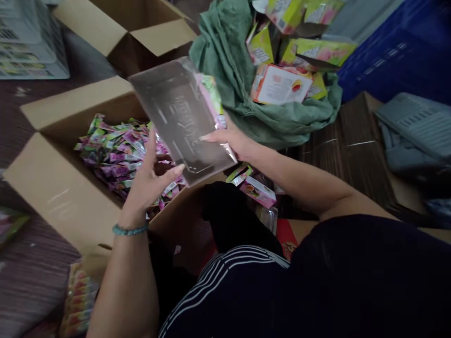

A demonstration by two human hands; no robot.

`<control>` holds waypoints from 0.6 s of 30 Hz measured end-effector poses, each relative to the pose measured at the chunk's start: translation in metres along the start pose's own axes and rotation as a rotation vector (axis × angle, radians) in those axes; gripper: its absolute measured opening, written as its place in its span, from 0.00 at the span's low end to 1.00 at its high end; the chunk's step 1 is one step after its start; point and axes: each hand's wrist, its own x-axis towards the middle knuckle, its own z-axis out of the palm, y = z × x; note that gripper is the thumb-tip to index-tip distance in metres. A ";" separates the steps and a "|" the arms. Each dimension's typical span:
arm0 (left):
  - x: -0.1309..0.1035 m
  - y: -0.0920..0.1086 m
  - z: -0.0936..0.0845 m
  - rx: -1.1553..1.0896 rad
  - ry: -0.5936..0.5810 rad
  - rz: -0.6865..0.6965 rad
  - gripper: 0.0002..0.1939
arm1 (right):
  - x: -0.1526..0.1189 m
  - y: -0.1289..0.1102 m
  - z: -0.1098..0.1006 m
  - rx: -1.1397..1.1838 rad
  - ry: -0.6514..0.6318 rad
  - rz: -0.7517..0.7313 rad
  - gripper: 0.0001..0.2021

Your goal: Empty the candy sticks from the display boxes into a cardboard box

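My right hand [227,138] grips the right side of a clear plastic tray [176,117], tilted above an open cardboard box [70,202]. Pink and green sachets show along the tray's right edge, next to my right fingers. My left hand [151,176], with a teal bracelet at the wrist, is by the tray's lower left corner; its thumb and fingers are apart, and whether it touches the tray is unclear. Many small pink, purple and green sachets [120,155] lie in the box below.
A green sack [229,70] at the top holds yellow-green cartons and a white-orange box [282,84]. Another open carton [158,37] stands behind. Flattened cardboard [345,145], grey crates [416,126] and a blue crate [398,51] are right. A pink box [259,191] lies near my knee.
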 end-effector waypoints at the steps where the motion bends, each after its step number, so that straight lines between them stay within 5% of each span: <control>1: 0.001 -0.003 0.000 0.068 -0.043 -0.015 0.47 | -0.010 0.004 -0.022 -0.098 0.094 -0.020 0.29; 3: 0.001 -0.006 -0.006 0.266 -0.029 0.010 0.44 | -0.033 0.015 -0.069 -0.426 0.252 -0.018 0.39; 6: -0.003 0.000 -0.028 0.605 0.150 0.104 0.44 | -0.078 0.037 -0.125 -0.933 0.303 0.335 0.52; 8: -0.011 0.010 -0.049 0.687 0.280 0.144 0.49 | -0.106 0.058 -0.138 -1.150 0.325 0.574 0.51; 9: -0.018 0.016 -0.062 0.641 0.350 0.145 0.48 | -0.117 0.069 -0.136 -1.219 0.343 0.576 0.48; 11: -0.032 0.028 -0.090 0.402 0.553 0.100 0.40 | -0.128 0.089 -0.116 -1.214 0.379 0.449 0.41; 14: -0.055 0.034 -0.149 0.107 0.941 -0.032 0.21 | -0.123 0.105 -0.058 -1.018 0.412 0.035 0.36; 18: -0.107 0.004 -0.230 0.463 1.154 -0.243 0.20 | -0.112 0.097 0.026 -0.908 0.303 -0.323 0.35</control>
